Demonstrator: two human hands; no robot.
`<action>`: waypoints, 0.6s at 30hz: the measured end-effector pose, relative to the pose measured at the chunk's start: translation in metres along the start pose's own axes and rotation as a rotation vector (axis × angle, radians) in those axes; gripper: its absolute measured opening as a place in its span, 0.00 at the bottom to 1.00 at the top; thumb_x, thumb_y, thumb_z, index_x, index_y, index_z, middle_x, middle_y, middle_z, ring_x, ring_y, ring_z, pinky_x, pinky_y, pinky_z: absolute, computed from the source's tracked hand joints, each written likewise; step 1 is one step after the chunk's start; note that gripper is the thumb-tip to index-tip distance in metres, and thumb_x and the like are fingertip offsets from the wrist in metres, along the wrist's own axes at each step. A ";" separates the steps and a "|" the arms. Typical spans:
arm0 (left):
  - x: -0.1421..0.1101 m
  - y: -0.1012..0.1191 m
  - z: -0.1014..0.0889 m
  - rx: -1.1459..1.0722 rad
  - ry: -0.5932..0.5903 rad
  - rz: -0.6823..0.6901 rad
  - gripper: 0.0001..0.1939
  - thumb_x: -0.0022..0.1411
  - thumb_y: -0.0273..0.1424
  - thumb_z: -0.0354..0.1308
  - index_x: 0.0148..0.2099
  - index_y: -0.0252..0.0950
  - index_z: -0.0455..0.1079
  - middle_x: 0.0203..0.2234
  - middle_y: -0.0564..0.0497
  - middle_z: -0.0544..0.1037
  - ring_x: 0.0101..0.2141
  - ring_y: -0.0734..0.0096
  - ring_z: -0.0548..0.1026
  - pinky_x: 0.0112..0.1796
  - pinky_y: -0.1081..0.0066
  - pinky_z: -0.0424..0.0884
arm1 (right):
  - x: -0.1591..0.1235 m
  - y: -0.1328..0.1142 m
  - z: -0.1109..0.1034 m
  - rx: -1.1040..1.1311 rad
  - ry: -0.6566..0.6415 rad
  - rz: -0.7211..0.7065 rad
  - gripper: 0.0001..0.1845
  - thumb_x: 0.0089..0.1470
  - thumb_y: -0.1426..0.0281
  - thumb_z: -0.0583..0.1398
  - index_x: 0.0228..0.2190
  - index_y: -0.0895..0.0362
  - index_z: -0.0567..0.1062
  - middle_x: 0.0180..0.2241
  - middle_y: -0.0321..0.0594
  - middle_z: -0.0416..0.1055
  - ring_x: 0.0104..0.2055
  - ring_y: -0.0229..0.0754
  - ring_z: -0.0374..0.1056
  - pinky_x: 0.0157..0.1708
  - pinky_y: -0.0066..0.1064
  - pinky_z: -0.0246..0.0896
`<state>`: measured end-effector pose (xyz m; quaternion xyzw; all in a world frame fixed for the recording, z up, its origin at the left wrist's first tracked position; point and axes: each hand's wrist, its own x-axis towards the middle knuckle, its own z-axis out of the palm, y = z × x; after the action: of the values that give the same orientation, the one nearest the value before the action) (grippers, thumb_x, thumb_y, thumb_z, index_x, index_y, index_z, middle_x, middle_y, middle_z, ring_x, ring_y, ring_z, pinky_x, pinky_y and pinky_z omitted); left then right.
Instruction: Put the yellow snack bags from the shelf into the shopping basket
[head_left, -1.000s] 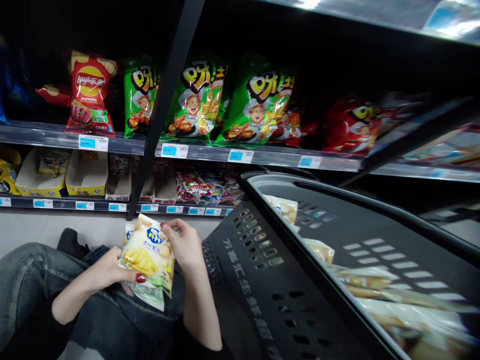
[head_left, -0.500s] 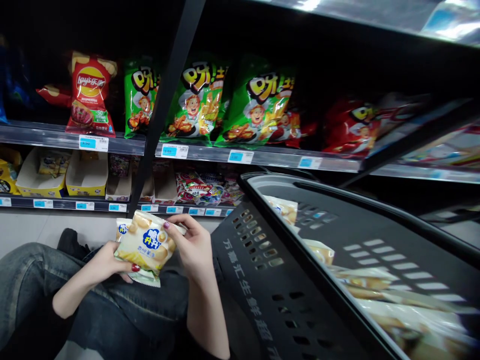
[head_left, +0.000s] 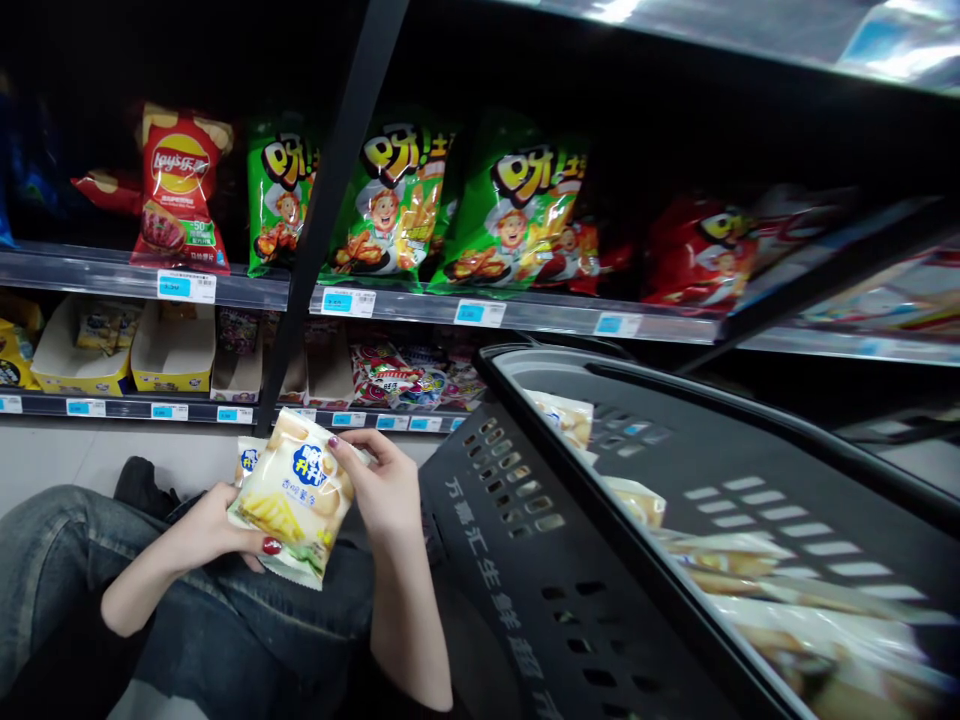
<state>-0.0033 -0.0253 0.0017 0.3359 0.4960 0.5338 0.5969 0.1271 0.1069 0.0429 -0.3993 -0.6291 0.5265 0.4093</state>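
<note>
Over my lap, a small cream snack bag (head_left: 304,495) with a blue logo and pictured fries faces up, tilted. My left hand (head_left: 225,530) grips its lower left edge, thumb on the front. With thumb and fingers, my right hand (head_left: 382,490) pinches its upper right edge. A second bag (head_left: 249,458) with the same logo pokes out behind the first at the left; most of it is hidden, and it seems to be in my left hand too. Just right of my right hand stands a dark grey shopping basket (head_left: 510,560).
Similar cream bags (head_left: 832,640) lie in the basket. On the shelf ahead stand a red chip bag (head_left: 180,190) and green snack bags (head_left: 517,215). Lower down are open cartons (head_left: 172,350) and small candy packs (head_left: 390,372). A dark post (head_left: 322,190) divides the shelves.
The front bag has turned more upright toward me, so its pictured fries and lower edge now show. Both hands keep hold at nearly the same place.
</note>
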 end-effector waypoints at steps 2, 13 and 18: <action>-0.002 0.002 0.001 -0.001 -0.014 -0.003 0.15 0.42 0.28 0.67 0.35 0.28 0.77 0.25 0.45 0.80 0.25 0.67 0.75 0.26 0.71 0.74 | 0.003 0.007 0.000 -0.062 0.023 0.041 0.11 0.37 0.62 0.63 0.21 0.59 0.73 0.20 0.36 0.69 0.23 0.38 0.63 0.23 0.28 0.57; -0.006 0.006 0.004 0.005 0.002 0.004 0.17 0.44 0.30 0.66 0.38 0.29 0.76 0.28 0.45 0.81 0.26 0.65 0.76 0.25 0.70 0.74 | 0.010 0.025 0.001 -0.089 -0.020 0.072 0.13 0.36 0.62 0.63 0.21 0.60 0.73 0.23 0.42 0.71 0.27 0.43 0.65 0.27 0.31 0.58; -0.004 0.004 0.001 0.011 0.017 -0.003 0.15 0.43 0.30 0.67 0.36 0.28 0.76 0.26 0.46 0.80 0.24 0.67 0.75 0.25 0.70 0.73 | 0.010 0.018 -0.002 -0.018 -0.120 0.055 0.12 0.39 0.62 0.61 0.24 0.59 0.73 0.25 0.39 0.70 0.28 0.41 0.64 0.28 0.30 0.59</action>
<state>-0.0037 -0.0283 0.0066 0.3338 0.5043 0.5329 0.5918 0.1266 0.1187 0.0262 -0.3877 -0.6461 0.5549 0.3526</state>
